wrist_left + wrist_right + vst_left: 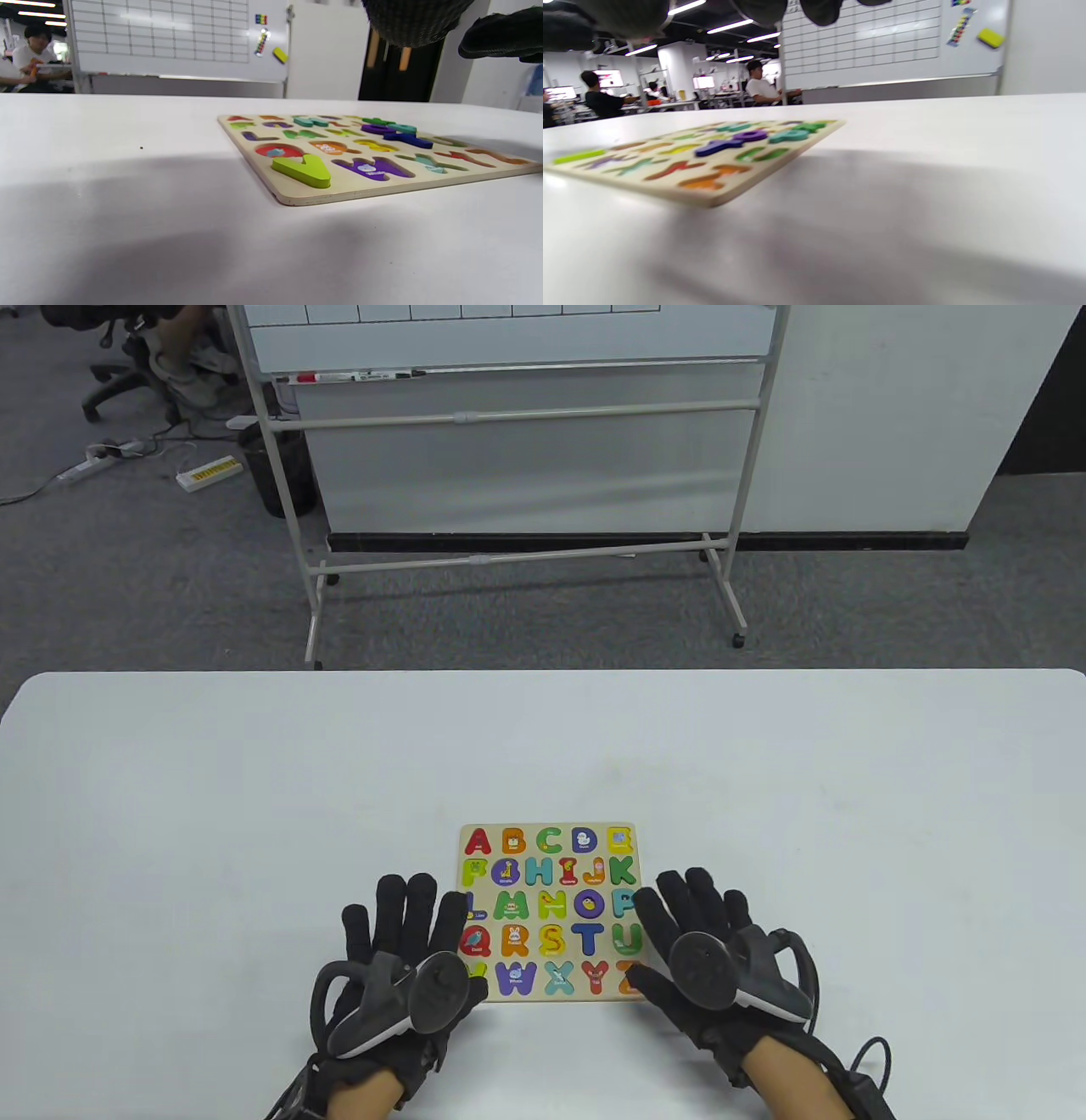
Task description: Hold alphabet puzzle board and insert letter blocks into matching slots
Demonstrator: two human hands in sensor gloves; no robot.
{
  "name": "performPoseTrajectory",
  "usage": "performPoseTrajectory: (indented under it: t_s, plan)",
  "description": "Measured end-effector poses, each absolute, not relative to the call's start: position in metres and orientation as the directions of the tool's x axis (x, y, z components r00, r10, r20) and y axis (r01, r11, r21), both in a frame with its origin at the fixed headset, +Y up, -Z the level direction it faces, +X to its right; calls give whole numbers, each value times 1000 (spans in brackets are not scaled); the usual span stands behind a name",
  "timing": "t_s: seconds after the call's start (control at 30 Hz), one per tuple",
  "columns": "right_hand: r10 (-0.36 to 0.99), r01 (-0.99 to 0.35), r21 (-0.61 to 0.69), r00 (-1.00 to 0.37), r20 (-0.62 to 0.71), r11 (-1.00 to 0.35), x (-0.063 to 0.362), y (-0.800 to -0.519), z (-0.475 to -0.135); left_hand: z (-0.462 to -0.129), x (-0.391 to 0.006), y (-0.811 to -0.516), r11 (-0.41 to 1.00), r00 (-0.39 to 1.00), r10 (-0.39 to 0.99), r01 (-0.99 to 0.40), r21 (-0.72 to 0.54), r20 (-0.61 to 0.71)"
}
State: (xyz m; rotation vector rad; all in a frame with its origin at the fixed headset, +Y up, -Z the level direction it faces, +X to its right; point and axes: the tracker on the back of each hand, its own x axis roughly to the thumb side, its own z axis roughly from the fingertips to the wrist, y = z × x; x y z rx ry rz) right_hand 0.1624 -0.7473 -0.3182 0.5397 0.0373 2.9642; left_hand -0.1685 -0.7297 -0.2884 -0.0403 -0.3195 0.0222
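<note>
The wooden alphabet puzzle board [551,997] lies flat on the white table near its front edge, with coloured letters in its slots. My left hand [441,937] is spread open over the board's lower left corner and holds nothing. My right hand [657,937] is spread open over the lower right corner and holds nothing. In the left wrist view the board [360,190] shows a green V block [303,169] standing proud at the near corner, and a blue T [407,139] also sits raised. In the right wrist view the board [670,192] shows the blue T [717,147] and a purple O [751,135] raised.
The white table [254,814] stretches wide on both sides of the board and beyond it. A wheeled whiteboard [509,432] stands on the carpet past the table's far edge. People sit at desks in the background of the wrist views.
</note>
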Motion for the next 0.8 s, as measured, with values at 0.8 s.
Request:
performPoseTrajectory:
  t_s: [0.8]
  plan:
    - [173, -149, 101, -936, 308, -984, 179, -754, -320, -300, -176, -730, 994, 947, 87, -64, -85, 308]
